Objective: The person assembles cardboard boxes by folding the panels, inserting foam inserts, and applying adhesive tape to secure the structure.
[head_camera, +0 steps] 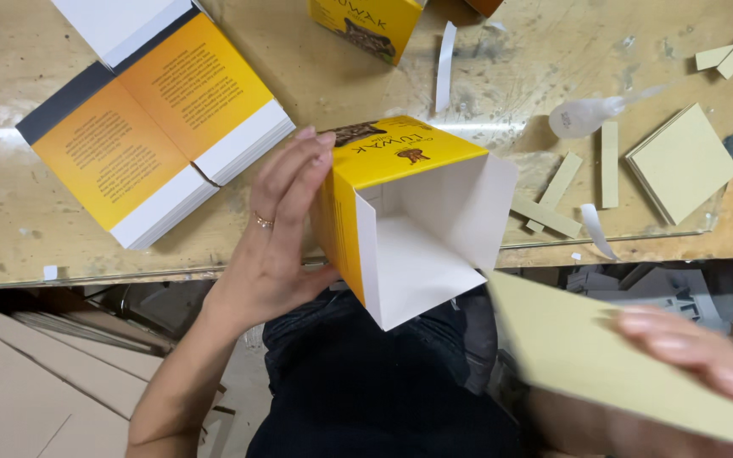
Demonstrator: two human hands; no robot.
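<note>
My left hand (277,229) grips a yellow cardboard box (400,220) by its left side, with the fingers over the top edge. The box is tilted so its open white inside faces me, above the table's front edge. My right hand (706,352), blurred at the lower right, holds a pale green square of stiff card (579,348) just right of and below the box's opening. The card is apart from the box.
Stacks of flat yellow, white and grey box blanks (146,127) lie at the table's left. Another yellow box (366,21) stands at the back. Pale card squares (680,161), card strips (557,199) and a small clear bottle (587,117) lie on a glass sheet at right. Brown boards (36,390) lie below.
</note>
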